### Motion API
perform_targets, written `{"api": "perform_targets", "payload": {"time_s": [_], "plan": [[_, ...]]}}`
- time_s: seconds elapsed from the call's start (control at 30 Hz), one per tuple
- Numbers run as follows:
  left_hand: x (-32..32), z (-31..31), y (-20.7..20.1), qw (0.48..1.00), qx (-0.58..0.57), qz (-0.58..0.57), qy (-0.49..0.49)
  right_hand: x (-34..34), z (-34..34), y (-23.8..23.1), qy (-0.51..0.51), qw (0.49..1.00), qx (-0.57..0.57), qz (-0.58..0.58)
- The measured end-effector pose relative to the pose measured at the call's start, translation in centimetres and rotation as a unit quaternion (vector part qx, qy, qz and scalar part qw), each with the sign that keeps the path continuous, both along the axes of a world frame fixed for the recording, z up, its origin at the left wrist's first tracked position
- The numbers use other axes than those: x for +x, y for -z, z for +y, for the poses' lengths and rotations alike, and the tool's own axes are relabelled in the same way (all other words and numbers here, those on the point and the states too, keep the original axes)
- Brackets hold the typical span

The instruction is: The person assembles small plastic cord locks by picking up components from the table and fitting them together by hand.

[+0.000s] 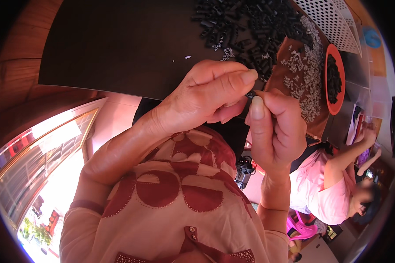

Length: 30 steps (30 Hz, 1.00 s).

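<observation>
Both hands meet in front of my chest, over the near edge of the dark table. My left hand is closed, its thumb and fingers pressed around a small black part that is mostly hidden. From the other side, my right hand pinches the same spot between thumb and forefinger. Just beyond them lies a heap of short black tubular parts. Several small metal coil springs lie at its near edge. A larger pile of springs spreads over a brown sheet to the right.
An orange-red bowl with black parts stands at the right, below a white perforated basket. The dark tabletop extends left, with tiny light scraps on it. Another person in pink sits at the right.
</observation>
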<state>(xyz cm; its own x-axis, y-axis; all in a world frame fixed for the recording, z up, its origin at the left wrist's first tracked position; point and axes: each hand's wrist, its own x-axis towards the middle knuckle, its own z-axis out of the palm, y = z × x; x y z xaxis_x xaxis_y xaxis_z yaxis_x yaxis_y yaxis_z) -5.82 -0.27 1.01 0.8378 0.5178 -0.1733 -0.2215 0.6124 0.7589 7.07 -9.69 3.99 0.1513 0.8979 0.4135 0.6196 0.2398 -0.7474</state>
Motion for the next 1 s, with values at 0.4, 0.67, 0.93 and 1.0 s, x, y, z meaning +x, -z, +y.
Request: {"api": "perform_targets", "payload": {"time_s": [0.4, 0.67, 0.93, 1.0], "plan": [[0.2, -0.8, 0.4, 0.994, 0.100, -0.019, -0.029, 0.4, -0.5, 0.1, -0.030, 0.999, 0.016, -0.009], [0.3, -0.8, 0.6, 0.994, 0.103, -0.034, -0.026, 0.7, -0.5, 0.1, -0.042, 0.999, 0.022, -0.023], [-0.3, -0.3, 0.3, 0.993, 0.116, -0.028, 0.018, 0.3, -1.0, 0.5, -0.057, 0.988, -0.025, 0.140], [-0.1, -0.2, 0.0, 0.993, 0.114, -0.026, 0.015, 0.5, -0.9, 0.2, -0.036, 0.994, -0.023, 0.102]]}}
